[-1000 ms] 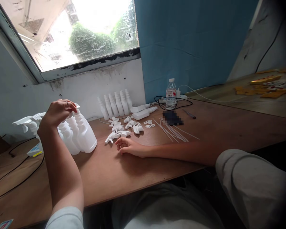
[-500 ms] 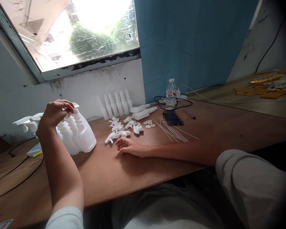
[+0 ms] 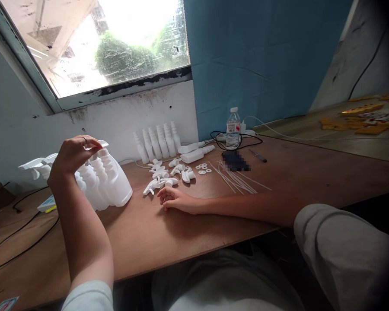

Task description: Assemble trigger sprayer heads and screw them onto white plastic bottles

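Note:
My left hand [image 3: 73,156] is raised over a row of white spray bottles [image 3: 120,183], standing upright side by side on the left. Its fingers and thumb close on the white trigger head [image 3: 103,144] of the bottle at the row's right end; part of the grip is hidden. More trigger heads [image 3: 35,164] stick out left of my wrist. My right hand [image 3: 180,201] rests on the table, fingers loosely curled and apart, with nothing in it. Just beyond it lie several loose trigger heads [image 3: 160,172] and small white rings [image 3: 202,172].
White bottles [image 3: 154,142] stand along the wall, and others [image 3: 197,153] lie beside them. Thin white tubes [image 3: 241,182], a water bottle [image 3: 233,129], a blurred dark object [image 3: 235,160] and a cutter knife [image 3: 258,156] are on the right. Black cables [image 3: 22,231] cross the left side.
My left fingers have shifted slightly on the trigger head, the thumb now nearer the fingertips. My right hand has stayed in place.

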`<state>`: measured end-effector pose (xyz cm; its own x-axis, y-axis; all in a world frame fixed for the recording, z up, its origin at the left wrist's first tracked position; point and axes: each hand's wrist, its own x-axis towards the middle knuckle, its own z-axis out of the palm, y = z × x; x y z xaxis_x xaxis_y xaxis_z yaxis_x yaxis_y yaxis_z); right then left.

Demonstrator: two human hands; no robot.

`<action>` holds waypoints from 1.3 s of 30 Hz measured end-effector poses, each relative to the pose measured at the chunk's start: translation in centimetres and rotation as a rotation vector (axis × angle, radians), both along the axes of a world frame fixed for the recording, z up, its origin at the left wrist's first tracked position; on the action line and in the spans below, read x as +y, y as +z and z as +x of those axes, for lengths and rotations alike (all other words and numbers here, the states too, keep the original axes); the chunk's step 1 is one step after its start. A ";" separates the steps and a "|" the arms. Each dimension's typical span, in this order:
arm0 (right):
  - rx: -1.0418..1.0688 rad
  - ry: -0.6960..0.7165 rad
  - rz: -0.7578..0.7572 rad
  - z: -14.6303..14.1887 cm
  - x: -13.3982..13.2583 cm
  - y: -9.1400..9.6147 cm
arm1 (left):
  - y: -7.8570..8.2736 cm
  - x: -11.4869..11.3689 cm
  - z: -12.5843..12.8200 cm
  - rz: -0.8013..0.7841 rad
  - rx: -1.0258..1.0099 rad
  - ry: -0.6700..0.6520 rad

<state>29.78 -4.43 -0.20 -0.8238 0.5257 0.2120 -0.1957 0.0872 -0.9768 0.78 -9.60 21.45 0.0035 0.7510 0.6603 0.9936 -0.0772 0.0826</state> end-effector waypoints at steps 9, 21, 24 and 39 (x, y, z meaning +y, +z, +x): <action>0.008 0.001 -0.006 0.0 0.0 -0.1 | 0.2 -0.5 1.1 -0.042 -0.023 0.053; -0.002 -0.004 0.004 0.1 0.0 0.0 | 0.5 -1.0 1.7 -0.048 0.032 0.083; -0.002 -0.006 0.012 0.0 0.0 -0.1 | 0.7 -1.1 1.9 -0.070 0.029 0.087; -0.580 -0.350 0.948 10.0 6.8 9.6 | 0.6 0.4 6.7 0.167 0.256 -0.245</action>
<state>39.78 2.34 9.40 -0.7672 0.5763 0.2815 0.4383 0.7915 -0.4259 7.52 -9.23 22.02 0.3500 0.5895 0.7280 0.9308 -0.3061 -0.1997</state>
